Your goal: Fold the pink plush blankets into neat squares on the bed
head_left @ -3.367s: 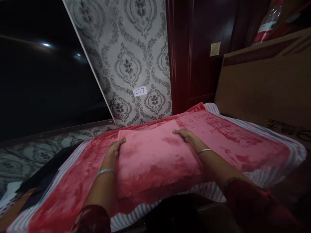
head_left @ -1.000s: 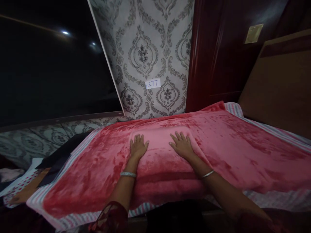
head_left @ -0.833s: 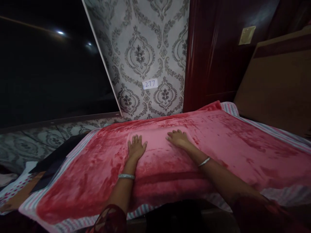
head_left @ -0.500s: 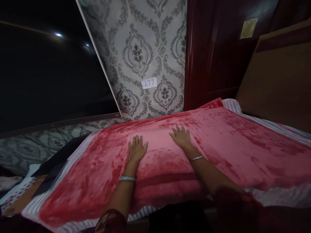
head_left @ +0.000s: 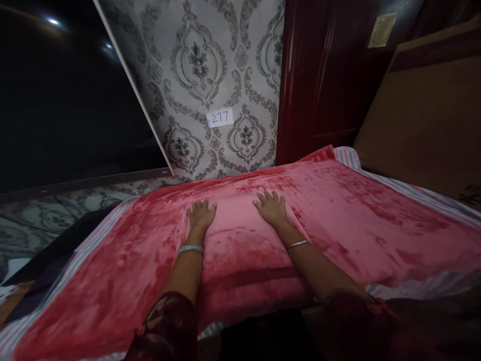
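A folded pink-red plush piece of cloth [head_left: 240,240] lies at the centre, on top of a larger plush blanket [head_left: 349,215] of the same colour. My left hand [head_left: 201,214] rests on the far left corner of the folded cloth, fingers spread, with a bracelet on the wrist. Near the far right corner, my right hand [head_left: 271,207] lies palm down with its fingers apart, a thin bangle on its wrist. Neither hand grips anything. Beneath the blanket, a striped cloth [head_left: 347,157] shows along the edges.
A large dark screen [head_left: 71,95] stands at the back left, close to the blanket. Behind is patterned wallpaper with a paper label [head_left: 220,117] reading 277. A dark red wooden panel [head_left: 319,75] and a big brown cardboard box [head_left: 421,115] stand at the right. Dark cloth [head_left: 56,250] lies at the left.
The whole view has shifted slightly, so the scene sits further left and up. My left hand's fingers look a little more bent; both hands stay on the folded cloth.
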Demonstrator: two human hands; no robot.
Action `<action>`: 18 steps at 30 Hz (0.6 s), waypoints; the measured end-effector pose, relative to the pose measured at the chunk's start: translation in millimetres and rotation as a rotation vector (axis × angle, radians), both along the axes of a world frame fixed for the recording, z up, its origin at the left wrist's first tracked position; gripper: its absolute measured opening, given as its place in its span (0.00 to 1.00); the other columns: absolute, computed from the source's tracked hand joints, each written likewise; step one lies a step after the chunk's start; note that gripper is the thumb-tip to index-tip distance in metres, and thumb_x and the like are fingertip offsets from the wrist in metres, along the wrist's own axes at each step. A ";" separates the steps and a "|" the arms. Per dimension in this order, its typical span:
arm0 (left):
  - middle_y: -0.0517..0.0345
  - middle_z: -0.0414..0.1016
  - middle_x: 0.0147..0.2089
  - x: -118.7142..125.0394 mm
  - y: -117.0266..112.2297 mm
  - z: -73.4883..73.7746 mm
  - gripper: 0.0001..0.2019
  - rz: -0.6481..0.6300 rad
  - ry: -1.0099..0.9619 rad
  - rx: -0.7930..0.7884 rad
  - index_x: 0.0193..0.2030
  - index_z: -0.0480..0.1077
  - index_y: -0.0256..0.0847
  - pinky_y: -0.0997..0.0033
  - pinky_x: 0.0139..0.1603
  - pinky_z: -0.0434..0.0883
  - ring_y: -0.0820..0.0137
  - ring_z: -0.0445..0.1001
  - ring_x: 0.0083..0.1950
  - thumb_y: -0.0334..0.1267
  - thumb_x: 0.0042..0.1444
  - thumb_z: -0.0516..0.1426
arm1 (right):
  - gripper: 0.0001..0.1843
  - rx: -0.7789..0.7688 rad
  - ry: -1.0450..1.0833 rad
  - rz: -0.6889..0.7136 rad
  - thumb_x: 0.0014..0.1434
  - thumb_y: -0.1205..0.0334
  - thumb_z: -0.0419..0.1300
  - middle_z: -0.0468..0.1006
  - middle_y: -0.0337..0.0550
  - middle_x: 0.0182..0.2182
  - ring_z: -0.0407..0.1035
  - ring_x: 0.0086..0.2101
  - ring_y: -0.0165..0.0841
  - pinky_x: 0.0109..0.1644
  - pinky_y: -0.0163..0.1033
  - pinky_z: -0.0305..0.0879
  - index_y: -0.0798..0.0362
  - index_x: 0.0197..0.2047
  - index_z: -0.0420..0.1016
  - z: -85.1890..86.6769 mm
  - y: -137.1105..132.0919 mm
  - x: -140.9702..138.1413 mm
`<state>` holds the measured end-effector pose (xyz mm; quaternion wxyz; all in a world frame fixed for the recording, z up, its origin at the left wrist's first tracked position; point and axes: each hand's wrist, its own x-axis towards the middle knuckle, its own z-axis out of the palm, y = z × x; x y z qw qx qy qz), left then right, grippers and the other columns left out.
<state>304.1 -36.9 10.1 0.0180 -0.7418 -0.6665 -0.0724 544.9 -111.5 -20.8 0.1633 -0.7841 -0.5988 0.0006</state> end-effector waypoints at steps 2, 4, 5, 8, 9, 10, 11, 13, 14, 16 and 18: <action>0.39 0.64 0.70 -3.4 0.4 -8.6 0.34 0.016 -0.013 0.019 0.70 0.62 0.38 0.36 0.70 0.54 0.49 0.57 0.73 0.54 0.66 0.37 | 0.31 0.003 0.012 0.006 0.72 0.43 0.40 0.57 0.43 0.72 0.45 0.70 0.50 0.70 0.63 0.43 0.42 0.71 0.62 0.6 0.1 1.4; 0.40 0.64 0.70 -5.6 0.5 -11.4 0.33 0.007 -0.023 0.025 0.69 0.62 0.39 0.38 0.70 0.54 0.50 0.57 0.73 0.55 0.66 0.38 | 0.31 -0.004 0.022 0.002 0.72 0.43 0.40 0.57 0.43 0.72 0.45 0.70 0.50 0.70 0.63 0.43 0.42 0.71 0.61 1.3 0.2 2.7; 0.41 0.64 0.70 -6.3 0.3 -11.1 0.33 0.002 -0.027 0.027 0.69 0.62 0.40 0.39 0.70 0.55 0.51 0.57 0.73 0.55 0.66 0.38 | 0.30 -0.008 0.025 -0.002 0.72 0.44 0.40 0.57 0.42 0.72 0.45 0.70 0.49 0.70 0.63 0.44 0.41 0.71 0.62 1.6 0.2 3.2; 0.43 0.66 0.69 -7.6 -2.2 -7.5 0.32 -0.008 -0.036 0.048 0.68 0.64 0.40 0.44 0.70 0.57 0.54 0.60 0.71 0.52 0.67 0.37 | 0.30 -0.007 0.033 -0.006 0.72 0.45 0.40 0.57 0.41 0.72 0.45 0.70 0.48 0.70 0.62 0.44 0.41 0.71 0.62 2.1 -0.1 4.0; 0.43 0.67 0.69 -8.1 -3.6 -6.2 0.31 -0.009 -0.037 0.055 0.67 0.65 0.39 0.46 0.70 0.58 0.55 0.61 0.71 0.50 0.68 0.37 | 0.30 -0.004 0.037 -0.003 0.72 0.45 0.40 0.57 0.41 0.72 0.45 0.70 0.48 0.70 0.62 0.44 0.41 0.71 0.62 2.1 -0.1 4.0; 0.43 0.67 0.68 -8.6 -5.0 -5.1 0.30 -0.012 -0.035 0.060 0.66 0.66 0.39 0.48 0.70 0.58 0.57 0.62 0.70 0.48 0.68 0.36 | 0.30 -0.001 0.041 -0.001 0.72 0.45 0.40 0.57 0.41 0.72 0.45 0.70 0.48 0.70 0.62 0.44 0.41 0.71 0.62 1.9 -0.2 3.9; 0.44 0.68 0.68 -9.0 -6.3 -4.0 0.30 -0.017 -0.031 0.061 0.66 0.66 0.38 0.50 0.70 0.58 0.58 0.63 0.70 0.46 0.68 0.36 | 0.30 0.001 0.044 0.001 0.72 0.45 0.40 0.57 0.41 0.72 0.45 0.70 0.48 0.70 0.62 0.44 0.41 0.71 0.62 1.7 -0.1 3.7; 0.44 0.67 0.69 -10.0 -8.7 -1.3 0.29 -0.027 -0.015 0.050 0.67 0.65 0.39 0.51 0.71 0.57 0.60 0.62 0.70 0.44 0.68 0.36 | 0.30 0.004 0.042 0.004 0.72 0.45 0.40 0.57 0.41 0.72 0.45 0.70 0.49 0.70 0.63 0.45 0.41 0.71 0.62 1.3 -0.1 3.2; 0.44 0.65 0.70 -10.6 -10.0 0.8 0.29 -0.031 -0.004 0.040 0.68 0.64 0.39 0.49 0.72 0.56 0.59 0.61 0.71 0.45 0.68 0.37 | 0.30 0.005 0.038 0.004 0.72 0.45 0.40 0.58 0.41 0.71 0.45 0.70 0.49 0.70 0.63 0.44 0.41 0.71 0.62 1.3 -0.1 2.9; 0.43 0.62 0.72 -12.5 -14.4 6.7 0.29 -0.029 0.021 0.011 0.70 0.61 0.39 0.43 0.72 0.55 0.56 0.58 0.73 0.47 0.68 0.40 | 0.30 0.005 0.024 0.004 0.72 0.45 0.40 0.58 0.41 0.71 0.46 0.70 0.49 0.70 0.63 0.44 0.41 0.71 0.62 1.7 -0.8 2.2; 0.39 0.61 0.72 -15.5 -23.3 13.7 0.30 -0.014 0.043 -0.018 0.70 0.61 0.39 0.37 0.70 0.56 0.51 0.57 0.73 0.50 0.67 0.41 | 0.30 0.002 0.005 0.001 0.72 0.45 0.39 0.58 0.42 0.71 0.46 0.70 0.49 0.70 0.62 0.44 0.42 0.71 0.62 2.7 -2.4 1.6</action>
